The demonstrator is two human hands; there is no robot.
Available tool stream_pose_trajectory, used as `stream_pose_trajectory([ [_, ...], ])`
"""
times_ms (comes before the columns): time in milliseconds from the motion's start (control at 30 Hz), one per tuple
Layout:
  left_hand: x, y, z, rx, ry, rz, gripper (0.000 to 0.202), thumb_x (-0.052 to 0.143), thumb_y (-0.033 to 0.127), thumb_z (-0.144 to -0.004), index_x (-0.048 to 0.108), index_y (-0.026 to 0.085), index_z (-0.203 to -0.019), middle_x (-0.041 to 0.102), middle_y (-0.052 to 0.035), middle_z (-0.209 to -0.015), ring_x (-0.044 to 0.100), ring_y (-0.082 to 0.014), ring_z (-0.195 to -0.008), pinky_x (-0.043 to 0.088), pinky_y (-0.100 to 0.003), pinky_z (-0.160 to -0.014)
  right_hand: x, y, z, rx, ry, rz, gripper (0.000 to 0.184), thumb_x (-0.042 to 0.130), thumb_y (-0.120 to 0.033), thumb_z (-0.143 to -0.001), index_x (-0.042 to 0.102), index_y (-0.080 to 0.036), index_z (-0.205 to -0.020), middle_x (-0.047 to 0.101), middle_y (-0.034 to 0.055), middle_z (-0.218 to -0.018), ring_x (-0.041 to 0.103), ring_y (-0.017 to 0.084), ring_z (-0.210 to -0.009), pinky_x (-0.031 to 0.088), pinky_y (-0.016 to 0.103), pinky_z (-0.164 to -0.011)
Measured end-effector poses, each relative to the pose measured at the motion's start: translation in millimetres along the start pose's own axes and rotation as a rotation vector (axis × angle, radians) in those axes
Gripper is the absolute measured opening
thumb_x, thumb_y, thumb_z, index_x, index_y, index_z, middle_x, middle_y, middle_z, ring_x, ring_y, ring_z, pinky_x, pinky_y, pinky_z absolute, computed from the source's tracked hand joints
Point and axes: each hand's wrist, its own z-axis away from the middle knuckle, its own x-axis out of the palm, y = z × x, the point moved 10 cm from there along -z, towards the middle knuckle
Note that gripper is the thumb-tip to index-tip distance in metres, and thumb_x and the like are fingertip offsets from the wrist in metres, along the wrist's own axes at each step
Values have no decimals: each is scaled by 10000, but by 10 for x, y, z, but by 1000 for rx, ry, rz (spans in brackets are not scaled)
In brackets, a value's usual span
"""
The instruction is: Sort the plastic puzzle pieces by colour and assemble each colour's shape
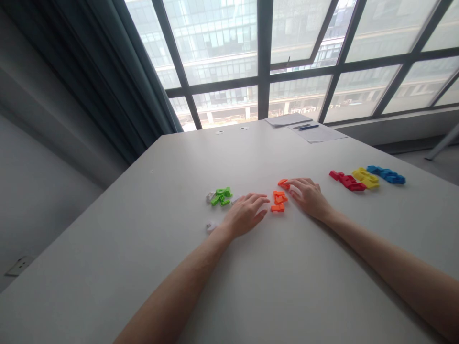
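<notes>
My left hand (245, 213) lies flat on the grey table (251, 286), fingers stretched out toward a small cluster of orange plastic pieces (278, 200). My right hand (309, 197) rests just right of that cluster, fingers extended, its fingertips touching one orange piece (283, 182). Neither hand grips anything. Green pieces (221, 196) sit left of my left hand, with small white pieces (211, 196) beside them and another white piece (211, 226) near my left wrist.
Red pieces (347, 180), yellow pieces (366, 177) and blue pieces (387, 174) lie in a row at the right. Sheets of paper (319, 134) with a pen (308, 127) lie at the table's far edge, below a large window. A dark curtain (118, 81) hangs at left.
</notes>
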Motion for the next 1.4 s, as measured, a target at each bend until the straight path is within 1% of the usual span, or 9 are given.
stream_pose_trajectory([
  [300,17,-17,1,-30,-31,-10,297,461,317,-963,510,247,-1247,546,-39,-1365,491,-210,-1247,418,-416,-1043,21,-110,-4,-95,-19,-81,206,484,-254,-900,621,-268,-1053,696,46,-1111,546,258,-1154,403,452,-923],
  [467,13,-12,-1,-31,-34,-14,327,463,311,-961,488,242,-1280,529,-47,-1387,484,-215,-1256,407,-420,-1048,70,-248,35,-221,-77,-125,287,483,-203,-876,600,-270,-1130,672,57,-1173,530,247,-1208,419,444,-966],
  [567,17,-9,-4,-32,-42,-18,350,467,310,-959,468,246,-1303,514,-39,-1405,476,-213,-1266,400,-417,-1053,80,-279,51,-243,-95,-144,324,480,-180,-865,582,-273,-1158,657,53,-1204,528,239,-1219,425,438,-977],
  [667,24,-6,-5,-31,-58,-23,378,462,313,-960,441,257,-1333,488,-35,-1433,457,-210,-1290,392,-413,-1057,49,-300,50,-249,-79,-154,347,487,-143,-838,571,-267,-1152,650,53,-1212,550,234,-1183,428,442,-972],
  [733,29,-2,-6,-29,-70,-24,396,458,319,-961,423,264,-1352,466,-35,-1453,441,-205,-1309,384,-408,-1063,11,-328,48,-270,-54,-161,317,489,-127,-829,589,-260,-1099,654,54,-1200,566,231,-1148,432,436,-962],
  [833,38,7,-8,-26,-92,-24,417,448,334,-965,401,266,-1374,435,-33,-1480,410,-201,-1341,366,-403,-1078,-38,-358,47,-302,-12,-163,192,506,-177,-860,622,-252,-993,672,59,-1144,585,231,-1088,442,424,-939],
  [933,56,8,-9,-30,-112,-26,430,429,353,-972,385,267,-1391,414,-33,-1496,377,-201,-1369,343,-403,-1097,-53,-342,41,-301,9,-159,130,519,-252,-889,635,-250,-946,686,61,-1076,594,231,-1034,451,414,-916],
  [1067,82,-4,-11,-34,-123,-25,433,413,372,-977,385,262,-1396,407,-37,-1501,356,-207,-1385,335,-418,-1103,-30,-302,32,-284,-13,-160,133,527,-313,-903,634,-248,-944,684,68,-1051,589,234,-1027,456,409,-898],
  [1400,81,-27,-3,-47,-111,-21,413,420,375,-975,414,266,-1373,431,-42,-1484,369,-205,-1378,346,-426,-1101,24,-199,10,-224,-25,-123,123,542,-316,-885,615,-242,-951,672,75,-1082,569,255,-1055,447,434,-904],
])
